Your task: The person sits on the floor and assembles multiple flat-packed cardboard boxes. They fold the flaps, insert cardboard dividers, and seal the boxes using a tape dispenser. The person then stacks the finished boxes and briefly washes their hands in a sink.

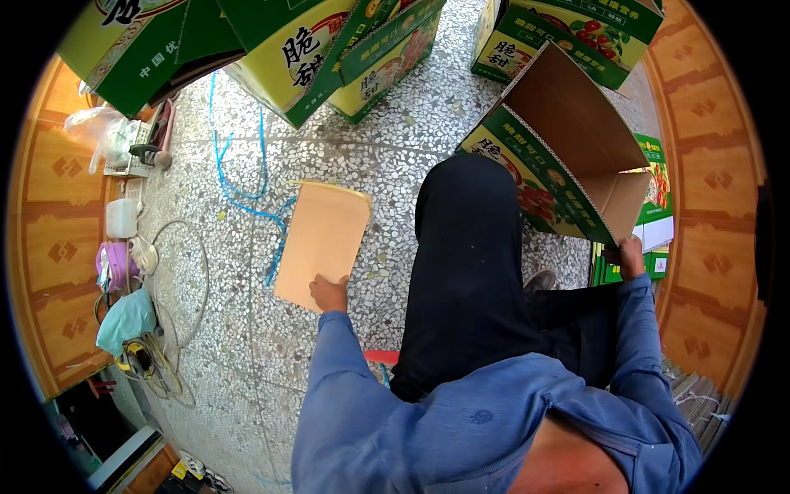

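My left hand [331, 294] grips the lower edge of a flat tan cardboard sheet [323, 235], with the thumb lying on its upper face. The sheet is tilted a little, and a yellowish strip shows along its far edge. To the right, an open green and yellow cardboard box [539, 169] with fruit pictures lies tipped, its brown inside showing. My right hand [632, 257] is closed on that box's near right corner; its fingers are partly hidden. My knee in black trousers stands between the two hands.
More green and yellow boxes [383, 70] stand at the far side, another [568, 37] at far right. Flattened green cartons [658, 198] lean by the right wooden panels. Blue strapping [265, 177] lies on the speckled floor. Cables [152, 362] and bags [127, 319] line the left side.
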